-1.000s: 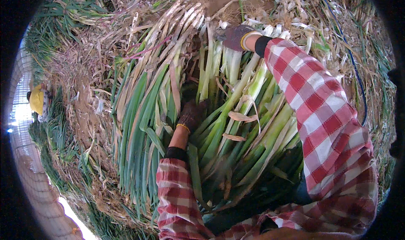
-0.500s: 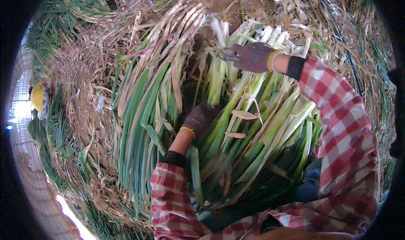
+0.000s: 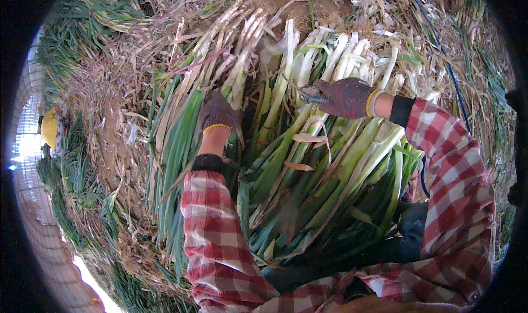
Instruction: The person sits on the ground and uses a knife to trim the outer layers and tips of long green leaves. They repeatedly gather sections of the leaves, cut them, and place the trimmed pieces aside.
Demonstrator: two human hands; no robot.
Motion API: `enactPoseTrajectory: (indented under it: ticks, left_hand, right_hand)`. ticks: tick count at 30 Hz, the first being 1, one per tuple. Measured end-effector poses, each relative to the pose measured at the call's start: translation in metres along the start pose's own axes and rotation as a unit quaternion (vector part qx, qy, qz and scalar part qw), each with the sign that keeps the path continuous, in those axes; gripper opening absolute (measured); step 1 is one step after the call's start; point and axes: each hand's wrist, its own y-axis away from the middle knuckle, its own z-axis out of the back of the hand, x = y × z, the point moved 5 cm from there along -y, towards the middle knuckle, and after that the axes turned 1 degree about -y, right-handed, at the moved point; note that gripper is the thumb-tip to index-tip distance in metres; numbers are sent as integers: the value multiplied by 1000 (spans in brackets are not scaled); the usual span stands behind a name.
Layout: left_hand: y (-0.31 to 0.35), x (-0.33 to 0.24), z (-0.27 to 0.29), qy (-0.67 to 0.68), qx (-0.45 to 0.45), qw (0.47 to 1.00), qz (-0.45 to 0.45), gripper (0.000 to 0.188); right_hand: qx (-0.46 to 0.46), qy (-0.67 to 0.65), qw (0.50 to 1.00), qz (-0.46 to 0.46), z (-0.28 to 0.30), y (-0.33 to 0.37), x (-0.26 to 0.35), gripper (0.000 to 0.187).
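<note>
Gloved hands — left hand (image 3: 219, 112), right hand (image 3: 344, 97) — grip leeks (image 3: 330, 159) (bundled).

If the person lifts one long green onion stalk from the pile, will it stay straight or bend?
The green onion stalks look long and thin, so one would probably droop at its leafy end. The white ends seem firmer. Loose dry skins might slip off under the gloved right hand.

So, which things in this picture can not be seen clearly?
- Left hand, head view: its fingers are buried among the green onion stalks, so the grip is hidden.
- Right hand: a small dark thing at its fingertips is too small to identify.
- Yellow object at the left rim: distorted, partly cut off.
- Blue cord: its lower part passes behind the checked sleeve.
</note>
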Motion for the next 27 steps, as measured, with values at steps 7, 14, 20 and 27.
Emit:
enactPoseTrajectory:
  ticks: [7, 14, 20, 27]
  left_hand:
    - [65, -4, 5, 65, 53, 994, -71, 96]
    - [90, -27, 16, 128, 33, 986, -105, 70]
    - [70, -11, -15, 103, -32, 977, -184, 60]
    - [69, -17, -21, 40, 12, 978, -205, 57]
  right_hand:
    - [9, -14, 999, 30, 23, 13, 25, 68]
    - [-38, -100, 974, 198, 24, 48, 84, 62]
    - [-14, -94, 985, 145, 26, 6, 59, 48]
    - [-36, -82, 996, -4, 29, -64, -5, 55]
